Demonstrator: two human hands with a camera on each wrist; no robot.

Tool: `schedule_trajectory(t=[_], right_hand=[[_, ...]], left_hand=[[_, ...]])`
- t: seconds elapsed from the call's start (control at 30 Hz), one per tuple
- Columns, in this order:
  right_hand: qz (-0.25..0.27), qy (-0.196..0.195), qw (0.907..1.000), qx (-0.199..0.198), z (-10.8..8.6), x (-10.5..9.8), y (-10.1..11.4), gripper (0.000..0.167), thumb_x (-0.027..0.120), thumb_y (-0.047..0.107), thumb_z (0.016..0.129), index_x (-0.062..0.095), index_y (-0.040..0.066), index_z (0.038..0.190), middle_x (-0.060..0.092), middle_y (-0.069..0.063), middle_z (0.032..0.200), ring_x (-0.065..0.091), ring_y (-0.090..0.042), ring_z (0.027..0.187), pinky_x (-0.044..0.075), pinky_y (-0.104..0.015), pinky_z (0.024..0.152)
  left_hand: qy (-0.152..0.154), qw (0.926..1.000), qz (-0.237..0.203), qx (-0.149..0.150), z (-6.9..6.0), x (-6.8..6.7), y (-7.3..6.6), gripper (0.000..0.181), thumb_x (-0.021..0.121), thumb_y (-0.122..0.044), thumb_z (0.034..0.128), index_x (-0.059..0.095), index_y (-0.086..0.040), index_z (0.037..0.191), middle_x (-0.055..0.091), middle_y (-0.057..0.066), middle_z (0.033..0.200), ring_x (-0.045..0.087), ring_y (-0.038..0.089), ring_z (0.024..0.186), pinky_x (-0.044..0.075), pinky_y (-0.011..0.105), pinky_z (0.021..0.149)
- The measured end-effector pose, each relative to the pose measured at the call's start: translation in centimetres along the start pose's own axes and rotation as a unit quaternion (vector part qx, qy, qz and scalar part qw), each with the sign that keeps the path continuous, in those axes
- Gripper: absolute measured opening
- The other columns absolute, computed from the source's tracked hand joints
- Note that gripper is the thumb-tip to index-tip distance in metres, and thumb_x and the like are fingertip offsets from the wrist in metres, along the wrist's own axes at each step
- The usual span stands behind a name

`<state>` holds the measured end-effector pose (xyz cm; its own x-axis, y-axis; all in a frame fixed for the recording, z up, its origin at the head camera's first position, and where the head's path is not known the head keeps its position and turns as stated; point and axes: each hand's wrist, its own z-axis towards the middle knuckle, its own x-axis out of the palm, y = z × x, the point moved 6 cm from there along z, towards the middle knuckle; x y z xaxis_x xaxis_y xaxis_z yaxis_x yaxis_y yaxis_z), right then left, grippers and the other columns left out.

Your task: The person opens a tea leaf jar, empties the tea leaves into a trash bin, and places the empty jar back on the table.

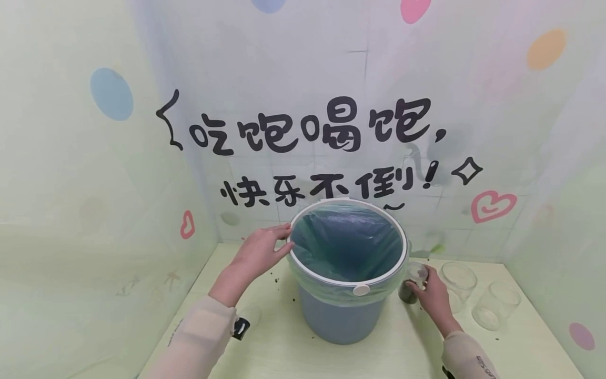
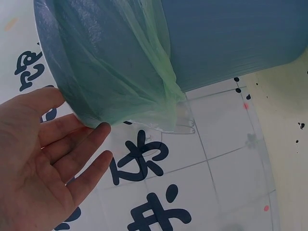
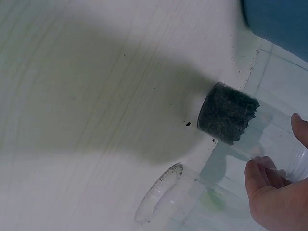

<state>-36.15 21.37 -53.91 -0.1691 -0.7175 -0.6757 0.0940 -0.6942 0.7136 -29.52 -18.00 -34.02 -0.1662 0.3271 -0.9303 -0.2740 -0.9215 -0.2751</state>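
A blue bin lined with a translucent green plastic bag stands upright under a pale rim. My left hand is at the rim's left side, its fingers loosely extended. In the left wrist view, the thumb and fingertips of this hand lie against the rim and bag edge. To the right of the bin, my right hand grips a clear jar near its top. Dark, dry leaf-like bits fill the jar's lower part.
Two clear glass-like jars, one nearer and one farther right, stand beside my right hand. Dark crumbs dot the pale tabletop. A printed sheet with black lettering covers the wall behind.
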Motion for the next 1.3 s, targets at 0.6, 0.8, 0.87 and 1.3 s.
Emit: schedule_trajectory(t=[0.6, 0.8, 0.87, 1.3], right_hand=[[0.039, 0.016, 0.9988, 0.026, 0.2, 0.5, -0.5, 0.064, 0.071, 0.011, 0.091, 0.036, -0.017, 0.137, 0.047, -0.041, 0.136, 0.049, -0.055, 0.127, 0.048, -0.057, 0.105], [0.060, 0.027, 0.9964, 0.053, 0.1, 0.7, -0.6, 0.067, 0.069, 0.012, 0.092, 0.033, -0.017, 0.140, 0.043, -0.043, 0.140, 0.046, -0.056, 0.130, 0.045, -0.058, 0.108], [0.066, 0.031, 0.9955, 0.060, 0.0, 0.8, -0.7, 0.068, 0.069, 0.012, 0.092, 0.032, -0.017, 0.141, 0.041, -0.043, 0.141, 0.044, -0.056, 0.132, 0.044, -0.059, 0.109], [0.090, 0.052, 0.9915, 0.078, 0.1, 1.2, -1.2, 0.070, 0.066, 0.011, 0.092, 0.026, -0.015, 0.141, 0.038, -0.044, 0.142, 0.039, -0.056, 0.135, 0.040, -0.062, 0.111]], left_hand=[[0.004, 1.0000, -0.001, -0.006, 0.0, -0.1, 0.0, 0.046, 0.064, -0.030, 0.0972, 0.060, -0.008, 0.138, 0.055, 0.005, 0.148, 0.057, 0.032, 0.131, 0.048, 0.049, 0.109], [0.002, 1.0000, -0.001, -0.006, -0.1, -0.2, 0.0, 0.046, 0.064, -0.030, 0.0974, 0.060, -0.008, 0.137, 0.055, 0.005, 0.148, 0.058, 0.032, 0.131, 0.048, 0.049, 0.109], [0.002, 1.0000, -0.002, -0.007, -0.1, -0.1, 0.0, 0.046, 0.064, -0.030, 0.0973, 0.060, -0.008, 0.137, 0.055, 0.005, 0.148, 0.057, 0.032, 0.131, 0.048, 0.049, 0.109], [0.003, 0.9999, -0.009, -0.007, -0.1, -0.1, 0.0, 0.046, 0.064, -0.030, 0.0972, 0.060, -0.008, 0.138, 0.054, 0.005, 0.148, 0.058, 0.032, 0.131, 0.048, 0.050, 0.109]])
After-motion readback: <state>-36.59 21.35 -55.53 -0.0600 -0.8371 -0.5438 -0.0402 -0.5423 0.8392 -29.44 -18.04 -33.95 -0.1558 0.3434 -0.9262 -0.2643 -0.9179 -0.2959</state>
